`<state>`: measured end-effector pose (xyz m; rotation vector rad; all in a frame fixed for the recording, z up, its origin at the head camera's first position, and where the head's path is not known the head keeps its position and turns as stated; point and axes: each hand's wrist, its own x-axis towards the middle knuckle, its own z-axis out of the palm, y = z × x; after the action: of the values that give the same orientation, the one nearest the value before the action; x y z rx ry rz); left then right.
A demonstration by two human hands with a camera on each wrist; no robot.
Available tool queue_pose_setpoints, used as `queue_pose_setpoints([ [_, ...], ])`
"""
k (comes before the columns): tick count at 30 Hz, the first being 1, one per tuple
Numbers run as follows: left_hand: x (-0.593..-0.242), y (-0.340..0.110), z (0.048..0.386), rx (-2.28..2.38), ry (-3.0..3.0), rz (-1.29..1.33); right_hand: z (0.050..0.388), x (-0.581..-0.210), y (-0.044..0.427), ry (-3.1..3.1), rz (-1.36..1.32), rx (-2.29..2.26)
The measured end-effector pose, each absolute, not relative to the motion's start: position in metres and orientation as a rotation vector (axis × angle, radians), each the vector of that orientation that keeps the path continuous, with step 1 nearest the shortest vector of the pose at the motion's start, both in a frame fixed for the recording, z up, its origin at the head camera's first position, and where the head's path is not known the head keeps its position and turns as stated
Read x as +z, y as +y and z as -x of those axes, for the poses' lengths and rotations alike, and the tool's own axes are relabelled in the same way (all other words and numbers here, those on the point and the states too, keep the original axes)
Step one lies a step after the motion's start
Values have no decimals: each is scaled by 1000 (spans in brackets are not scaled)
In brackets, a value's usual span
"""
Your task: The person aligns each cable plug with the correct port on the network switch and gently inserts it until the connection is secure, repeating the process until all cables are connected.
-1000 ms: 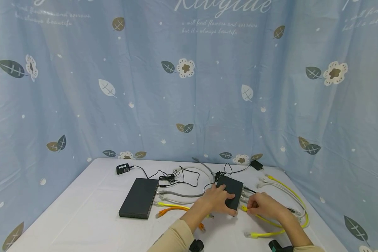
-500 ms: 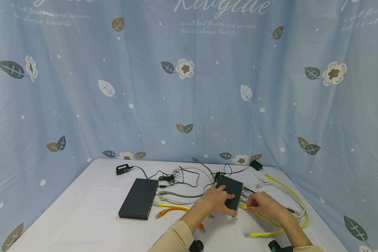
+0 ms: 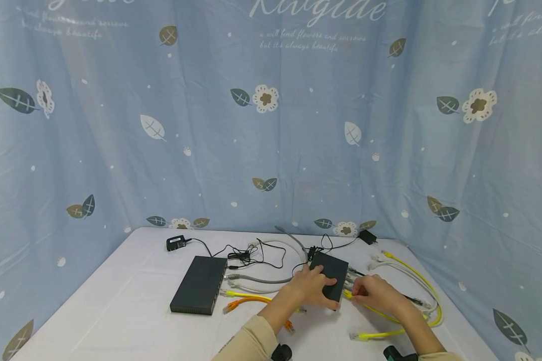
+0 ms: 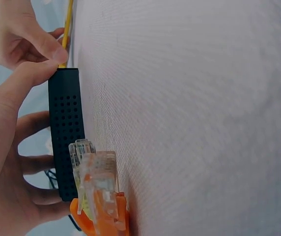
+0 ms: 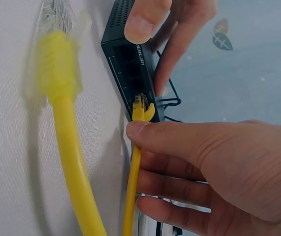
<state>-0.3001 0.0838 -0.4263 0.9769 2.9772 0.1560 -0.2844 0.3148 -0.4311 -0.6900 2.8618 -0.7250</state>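
Right of centre, low in the head view, on the white desk (image 3: 117, 301): one small black box (image 3: 336, 268), long axis running up the frame with a slight lean right, ports facing right. One left hand (image 3: 313, 288), its grip clamped on the box, fingers over the top, thumb at the near corner. One right hand (image 3: 379, 297), its grip pinched together on a yellow cable (image 5: 129, 196) just behind the yellow plug (image 5: 140, 114). Plug: lies directly ahead of the right grip, the nearer of the two, at the lower visible end of the port row (image 5: 132, 69); whether seated, I cannot tell. Direction: up the frame in the right wrist view, leftward in the head view; long axis in line with the cable behind it, roughly square to the row.
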Motion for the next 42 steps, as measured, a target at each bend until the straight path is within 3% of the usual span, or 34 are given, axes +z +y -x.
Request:
queue_pose_setpoints([
  [42, -424, 85, 299, 138, 2968, -952, 285, -432, 307, 2917, 585, -645],
])
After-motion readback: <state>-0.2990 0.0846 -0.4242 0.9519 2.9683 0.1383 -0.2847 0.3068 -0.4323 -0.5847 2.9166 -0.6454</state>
